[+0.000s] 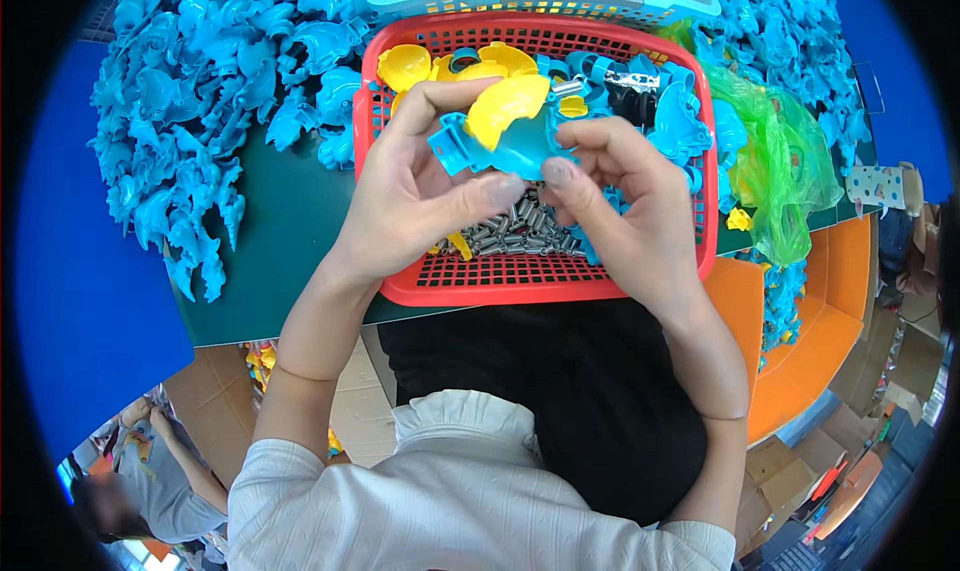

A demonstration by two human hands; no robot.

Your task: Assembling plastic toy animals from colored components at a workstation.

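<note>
A crowded workbench in a brightly lit workshop

A dark green table [270, 241] sits between blue panels [80, 301], heaped with blue plastic parts [190, 91]; orange bins [815, 341] stand right, cardboard boxes [800, 461] on the floor, another person [150, 471] lower left.

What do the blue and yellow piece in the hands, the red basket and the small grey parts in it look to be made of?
Blue and yellow piece: moulded plastic, glossy, with soft highlights. Red basket: plastic, by its moulded lattice and even colour. Small grey parts: probably metal, given the dull silvery sheen; too small to be sure.
</note>
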